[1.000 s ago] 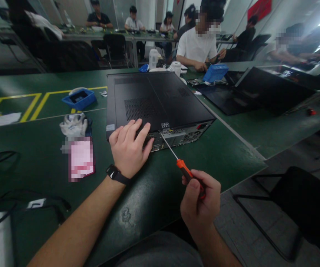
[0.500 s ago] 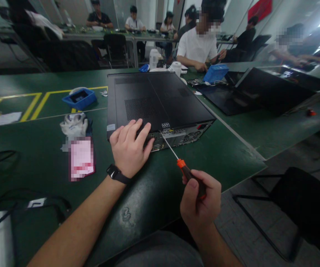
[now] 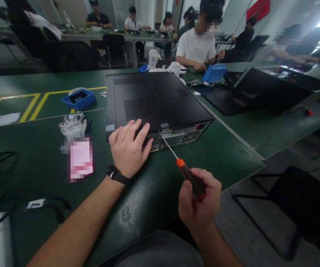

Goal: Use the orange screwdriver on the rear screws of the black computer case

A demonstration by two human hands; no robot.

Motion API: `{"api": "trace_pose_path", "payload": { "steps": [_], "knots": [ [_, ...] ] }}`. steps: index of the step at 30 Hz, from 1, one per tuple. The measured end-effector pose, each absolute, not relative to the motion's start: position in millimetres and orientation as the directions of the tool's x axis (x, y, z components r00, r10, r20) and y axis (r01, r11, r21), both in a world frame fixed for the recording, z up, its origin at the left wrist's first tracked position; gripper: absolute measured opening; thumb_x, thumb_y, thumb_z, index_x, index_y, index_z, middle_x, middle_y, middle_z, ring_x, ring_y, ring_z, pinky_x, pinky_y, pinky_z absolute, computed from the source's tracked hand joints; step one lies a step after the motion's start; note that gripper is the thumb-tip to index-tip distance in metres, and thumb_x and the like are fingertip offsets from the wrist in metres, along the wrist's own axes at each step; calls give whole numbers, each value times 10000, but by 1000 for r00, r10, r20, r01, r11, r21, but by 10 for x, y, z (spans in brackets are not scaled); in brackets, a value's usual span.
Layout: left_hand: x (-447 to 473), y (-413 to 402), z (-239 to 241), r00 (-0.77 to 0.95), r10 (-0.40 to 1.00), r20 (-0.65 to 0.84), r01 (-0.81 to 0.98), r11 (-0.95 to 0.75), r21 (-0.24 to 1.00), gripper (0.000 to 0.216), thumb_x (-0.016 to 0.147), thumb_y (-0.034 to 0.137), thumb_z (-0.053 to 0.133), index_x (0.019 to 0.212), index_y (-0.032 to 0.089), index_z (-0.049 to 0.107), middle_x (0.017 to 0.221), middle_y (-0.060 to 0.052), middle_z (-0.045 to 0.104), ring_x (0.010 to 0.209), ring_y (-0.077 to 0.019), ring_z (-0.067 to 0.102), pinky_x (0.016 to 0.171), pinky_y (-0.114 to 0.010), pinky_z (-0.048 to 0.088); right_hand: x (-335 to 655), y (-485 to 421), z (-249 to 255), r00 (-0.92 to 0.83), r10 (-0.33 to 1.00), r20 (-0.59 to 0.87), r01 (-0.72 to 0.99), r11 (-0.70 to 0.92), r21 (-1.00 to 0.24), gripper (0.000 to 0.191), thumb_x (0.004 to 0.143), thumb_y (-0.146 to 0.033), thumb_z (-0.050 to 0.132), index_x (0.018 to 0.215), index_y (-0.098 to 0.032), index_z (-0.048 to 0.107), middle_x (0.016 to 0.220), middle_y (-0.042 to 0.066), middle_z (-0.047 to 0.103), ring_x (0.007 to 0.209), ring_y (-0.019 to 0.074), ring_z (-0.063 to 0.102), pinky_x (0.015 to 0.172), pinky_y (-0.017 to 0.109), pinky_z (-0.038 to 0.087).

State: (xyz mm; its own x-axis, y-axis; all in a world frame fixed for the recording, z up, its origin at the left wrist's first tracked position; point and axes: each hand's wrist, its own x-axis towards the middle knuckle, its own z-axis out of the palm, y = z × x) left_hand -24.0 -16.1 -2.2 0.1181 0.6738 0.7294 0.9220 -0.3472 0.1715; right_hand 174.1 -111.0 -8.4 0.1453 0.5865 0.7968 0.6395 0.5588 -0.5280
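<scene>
A black desktop computer case [image 3: 154,100] lies flat on the green table [image 3: 221,152], its rear panel facing me. My left hand [image 3: 129,148] rests open on the near top edge of the case, fingers spread flat, a black watch on the wrist. My right hand [image 3: 200,202] is closed round the orange and black handle of a screwdriver [image 3: 186,174]. The thin metal shaft runs up and left, and its tip touches the rear panel near the top edge, just right of my left fingers.
A white work glove [image 3: 73,125] and a pink blurred card [image 3: 80,158] lie left of the case. A blue tray [image 3: 79,98] sits behind them. Another open case [image 3: 262,92] and a blue tray [image 3: 214,73] lie to the right. People sit at tables beyond. A black chair [image 3: 301,200] stands at the right.
My right hand has turned slightly on the screwdriver handle, showing more of the dark grip. The left hand and the case have stayed in place.
</scene>
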Motion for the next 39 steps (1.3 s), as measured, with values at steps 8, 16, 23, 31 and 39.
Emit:
{"api": "trace_pose_path", "payload": {
  "steps": [8, 16, 23, 31, 39],
  "knots": [
    [-243, -154, -27, 131, 660, 740, 931, -338, 136, 486, 949, 347, 668, 1428, 279, 617, 1472, -112, 663, 1384, -332, 589, 1144, -510, 334, 1758, -1157, -153, 239, 645, 725, 674, 427, -602, 237, 970, -234, 611, 1203, -219, 648, 983, 52, 760, 724, 153, 748, 624, 286, 621],
    [-246, -144, -48, 129, 658, 742, 929, -341, 141, 518, 937, 344, 680, 1446, 299, 599, 1477, -109, 659, 1386, -337, 587, 1155, -520, 329, 1796, -1053, 228, 199, 664, 721, 655, 457, -602, 267, 954, -281, 619, 1210, -213, 654, 997, 52, 752, 763, 163, 745, 687, 314, 631],
    [-233, -151, -19, 133, 643, 754, 931, -341, 126, 475, 944, 347, 675, 1412, 281, 625, 1453, -117, 675, 1349, -339, 616, 1131, -517, 356, 1768, -1018, 292, 256, 660, 707, 626, 444, -641, 308, 931, -270, 632, 1234, -218, 641, 1008, 43, 714, 786, 156, 719, 709, 312, 623],
    [-235, -151, -23, 151, 617, 773, 933, -347, 95, 497, 935, 339, 689, 1422, 277, 613, 1435, -125, 686, 1330, -347, 628, 1111, -525, 373, 1660, -1135, 63, 198, 649, 735, 622, 496, -606, 369, 891, -186, 613, 1257, -208, 572, 1042, 69, 687, 845, 179, 695, 712, 330, 602],
    [-239, -127, -54, 152, 615, 774, 934, -346, 92, 469, 957, 347, 662, 1414, 252, 622, 1441, -129, 681, 1341, -348, 620, 1121, -525, 363, 1567, -1144, -61, 181, 566, 804, 703, 497, -508, 262, 926, -171, 591, 1185, -211, 591, 966, 49, 714, 819, 170, 726, 728, 308, 619]
  ]
}}
